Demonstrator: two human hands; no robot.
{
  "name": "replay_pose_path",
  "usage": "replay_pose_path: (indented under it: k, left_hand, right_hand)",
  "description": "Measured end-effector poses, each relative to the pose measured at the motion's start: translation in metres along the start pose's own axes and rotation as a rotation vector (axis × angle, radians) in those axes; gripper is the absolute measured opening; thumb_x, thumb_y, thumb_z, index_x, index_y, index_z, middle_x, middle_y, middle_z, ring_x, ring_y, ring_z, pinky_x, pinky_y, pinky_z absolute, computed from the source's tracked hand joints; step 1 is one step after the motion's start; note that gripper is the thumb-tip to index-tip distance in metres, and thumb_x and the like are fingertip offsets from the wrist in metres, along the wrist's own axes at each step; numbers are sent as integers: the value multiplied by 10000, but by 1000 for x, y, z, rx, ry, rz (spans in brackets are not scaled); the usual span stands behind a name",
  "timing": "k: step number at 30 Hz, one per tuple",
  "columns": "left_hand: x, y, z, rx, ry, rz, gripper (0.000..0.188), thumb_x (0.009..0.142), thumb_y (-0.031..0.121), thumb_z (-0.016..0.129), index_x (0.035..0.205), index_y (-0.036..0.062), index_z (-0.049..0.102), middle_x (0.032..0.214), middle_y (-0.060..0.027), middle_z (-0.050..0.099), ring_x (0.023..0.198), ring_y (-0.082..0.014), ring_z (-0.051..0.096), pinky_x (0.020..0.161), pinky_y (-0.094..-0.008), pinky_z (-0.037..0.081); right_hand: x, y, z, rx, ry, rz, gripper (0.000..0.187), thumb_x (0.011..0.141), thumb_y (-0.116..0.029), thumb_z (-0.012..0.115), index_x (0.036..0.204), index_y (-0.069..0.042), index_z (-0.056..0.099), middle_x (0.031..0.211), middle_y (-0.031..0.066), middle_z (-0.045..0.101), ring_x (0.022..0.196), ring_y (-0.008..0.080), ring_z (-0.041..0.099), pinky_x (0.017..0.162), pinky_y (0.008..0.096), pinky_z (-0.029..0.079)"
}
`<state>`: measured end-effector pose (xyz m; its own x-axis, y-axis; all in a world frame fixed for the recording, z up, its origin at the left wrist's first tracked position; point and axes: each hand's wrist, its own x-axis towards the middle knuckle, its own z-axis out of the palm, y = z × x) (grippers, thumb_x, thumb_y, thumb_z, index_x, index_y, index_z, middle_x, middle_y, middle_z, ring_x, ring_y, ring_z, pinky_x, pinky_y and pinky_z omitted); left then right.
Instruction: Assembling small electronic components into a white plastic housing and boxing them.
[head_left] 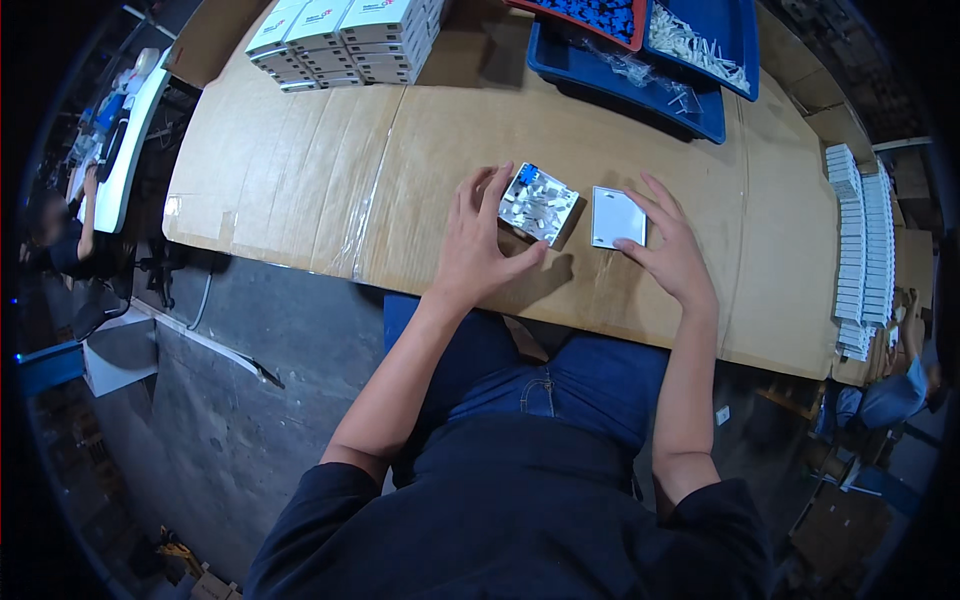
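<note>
- nearest the camera, the person's dark top [520, 520] and blue jeans [560, 385] fill the lower middle, both forearms rising from there to the near edge of the cardboard-covered tabletop [300, 180].
- left hand [478, 250] rests on the tabletop near its near edge, fingers spread; the fingertips and thumb touch the left side of a square white part with its inner workings facing up [540, 205]. it is not clamped, only laid against it.
- right hand [672, 252] lies flat and open, fingers spread, thumb and forefinger touching the right edge of a plain white square cover plate [615, 217].
- the two square pieces sit just beside each other between the hands, apart by a narrow gap.
- toward the far edge, a stack of white boxes [345, 40] stands at the far left.
- at the far right, blue trays [640, 70] hold small white parts [695, 45] and a red-rimmed tray [590, 15].
- along the right edge, rows of white plates on edge [862, 250] run in long columns.
</note>
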<state>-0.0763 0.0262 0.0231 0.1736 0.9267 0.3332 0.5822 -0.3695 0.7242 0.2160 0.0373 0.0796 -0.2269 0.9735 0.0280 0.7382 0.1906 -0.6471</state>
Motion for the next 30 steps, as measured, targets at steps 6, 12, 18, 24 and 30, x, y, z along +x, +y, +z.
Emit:
replay_pose_path:
  k: [6, 12, 18, 24, 30]
  left_hand:
    - [-4, 8, -1, 260, -72, -37, 1033, 745, 497, 851, 1567, 89, 378, 1359, -224, 475, 1296, -398, 450, 1137, -521, 356]
    - [-6, 8, 6, 248, -14, -10, 1051, 728, 576, 863, 1543, 90, 412, 1339, -193, 519, 1298, -392, 455, 1149, -532, 321]
    - [-9, 39, 21, 351, 19, -156, 1076, 720, 609, 851, 1534, 60, 409, 1346, -209, 520, 1307, -394, 453, 1171, -545, 285]
    - [0, 44, 38, 419, 91, -163, 1022, 756, 525, 835, 1549, 66, 382, 1370, -225, 518, 1311, -407, 461, 1189, -576, 248]
    - [-2, 42, 28, 224, 73, -104, 975, 771, 339, 849, 1554, 36, 353, 1364, -217, 526, 1358, -349, 465, 1200, -536, 280]
  right_hand:
    - [-19, -6, -14, -15, -99, 132, 652, 770, -143, 871, 1375, -70, 639, 1488, 116, 553, 1328, 296, 544, 1128, 399, 433]
    - [-34, -10, -20, 99, -35, 100, 348, 882, -193, 793, 1161, -7, 701, 1082, 132, 735, 1011, 277, 694, 947, 370, 511]
    - [-27, 14, -18, 258, 16, 253, 310, 1001, -268, 687, 1059, 36, 704, 889, 146, 746, 819, 237, 702, 787, 339, 532]
    - [-19, 29, -5, 7, 301, 301, 372, 998, -312, 682, 1208, -5, 678, 1098, 160, 713, 929, 281, 689, 824, 389, 532]
    - [-14, 12, 30, -199, 346, 111, 664, 854, -369, 821, 1405, -78, 590, 1364, 130, 608, 1244, 370, 591, 1029, 457, 500]
